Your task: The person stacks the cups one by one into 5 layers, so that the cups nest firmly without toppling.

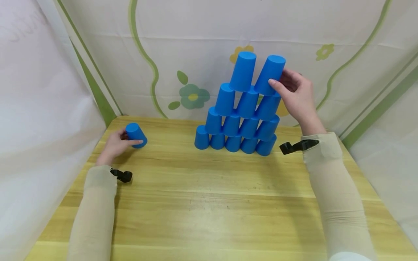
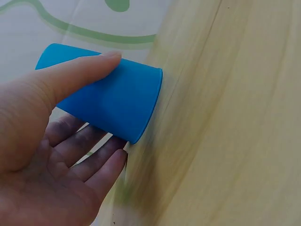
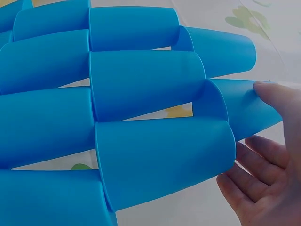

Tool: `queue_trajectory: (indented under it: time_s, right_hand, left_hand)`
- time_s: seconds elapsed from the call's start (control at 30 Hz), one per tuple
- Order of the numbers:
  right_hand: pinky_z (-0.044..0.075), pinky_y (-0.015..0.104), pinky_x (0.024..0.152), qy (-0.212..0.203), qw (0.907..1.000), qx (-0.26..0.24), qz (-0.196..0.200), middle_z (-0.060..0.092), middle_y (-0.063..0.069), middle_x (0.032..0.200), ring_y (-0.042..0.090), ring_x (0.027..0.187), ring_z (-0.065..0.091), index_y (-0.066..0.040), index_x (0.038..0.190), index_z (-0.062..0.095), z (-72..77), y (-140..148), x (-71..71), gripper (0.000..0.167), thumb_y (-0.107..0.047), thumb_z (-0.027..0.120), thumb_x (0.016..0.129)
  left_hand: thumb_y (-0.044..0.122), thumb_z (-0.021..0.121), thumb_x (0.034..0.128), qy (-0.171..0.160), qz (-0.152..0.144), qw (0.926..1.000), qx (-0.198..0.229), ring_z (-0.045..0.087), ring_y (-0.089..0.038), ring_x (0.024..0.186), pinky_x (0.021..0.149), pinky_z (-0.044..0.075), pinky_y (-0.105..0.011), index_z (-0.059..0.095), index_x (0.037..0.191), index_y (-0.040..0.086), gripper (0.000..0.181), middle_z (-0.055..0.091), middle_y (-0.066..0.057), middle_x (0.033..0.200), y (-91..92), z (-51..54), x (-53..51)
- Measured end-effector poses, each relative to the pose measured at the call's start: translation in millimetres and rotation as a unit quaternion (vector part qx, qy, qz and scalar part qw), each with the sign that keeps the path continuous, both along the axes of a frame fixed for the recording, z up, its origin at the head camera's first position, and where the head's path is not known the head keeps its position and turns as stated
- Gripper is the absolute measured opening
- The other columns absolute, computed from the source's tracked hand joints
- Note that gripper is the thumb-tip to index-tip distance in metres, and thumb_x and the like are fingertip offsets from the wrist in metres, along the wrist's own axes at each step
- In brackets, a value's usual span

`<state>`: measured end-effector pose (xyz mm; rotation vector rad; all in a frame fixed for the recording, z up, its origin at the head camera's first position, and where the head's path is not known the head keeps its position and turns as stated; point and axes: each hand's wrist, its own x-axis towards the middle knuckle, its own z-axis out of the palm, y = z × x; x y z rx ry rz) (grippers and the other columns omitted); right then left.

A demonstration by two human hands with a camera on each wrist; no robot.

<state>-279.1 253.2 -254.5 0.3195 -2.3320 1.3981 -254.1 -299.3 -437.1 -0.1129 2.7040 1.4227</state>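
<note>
Blue plastic cups stand upside down in a stepped pyramid [image 1: 232,125], several rows high. Two cups form its top row. My right hand [image 1: 298,92] grips the right-hand top cup [image 1: 271,72], thumb on the near side and fingers behind. In the right wrist view this cup [image 3: 251,110] sits over the row beneath, partly covered by the thumb. The other top cup [image 1: 243,71] stands apart to its left. Far to the left, my left hand [image 1: 115,145] holds a single upside-down cup [image 2: 113,96] between thumb and fingers, its rim at the wooden tabletop.
The light wooden table [image 1: 202,203] spreads in front of the pyramid. Behind it hangs a white cloth [image 1: 202,21] printed with flowers and green vines, close to the upper cups. More white cloth [image 1: 42,108] closes off the left side.
</note>
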Motion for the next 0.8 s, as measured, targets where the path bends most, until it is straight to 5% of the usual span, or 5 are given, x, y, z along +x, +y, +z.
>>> queue_trajectory:
  time_s: [0.3,0.57,0.8]
  right_hand:
    - [0.044,0.032,0.107,-0.002,1.0000,0.001,0.005,0.062,0.007,0.136,0.022,0.122,0.059,-0.016,0.147,0.056,-1.5,0.2,-1.3,0.054,-0.036,0.070,0.098]
    - [0.044,0.032,0.107,-0.001,1.0000,0.003,0.002,0.062,0.007,0.136,0.022,0.122,0.059,-0.017,0.147,0.057,-1.5,1.7,-1.1,0.055,-0.037,0.070,0.098]
    - [0.044,0.033,0.107,-0.009,1.0000,0.004,-0.002,0.061,0.007,0.138,0.022,0.123,0.058,-0.018,0.148,0.055,-2.1,2.0,-2.8,0.056,-0.039,0.070,0.098]
  left_hand:
    - [0.043,0.078,0.0906,0.018,0.030,0.9989,0.033,0.036,-0.047,0.141,0.114,0.032,-0.059,0.015,0.159,-0.006,0.105,0.033,-0.031,0.156,7.2,10.5,0.9]
    - [0.050,0.081,0.0850,0.089,0.054,0.9932,0.052,0.047,-0.040,0.134,0.111,0.039,-0.054,0.035,0.156,0.001,0.097,0.047,-0.025,0.149,26.9,42.3,-1.7]
    - [0.049,0.083,0.0833,0.150,0.038,0.9850,0.077,0.054,-0.033,0.127,0.107,0.045,-0.050,0.045,0.154,0.010,0.089,0.056,-0.017,0.142,53.0,77.2,-5.2]
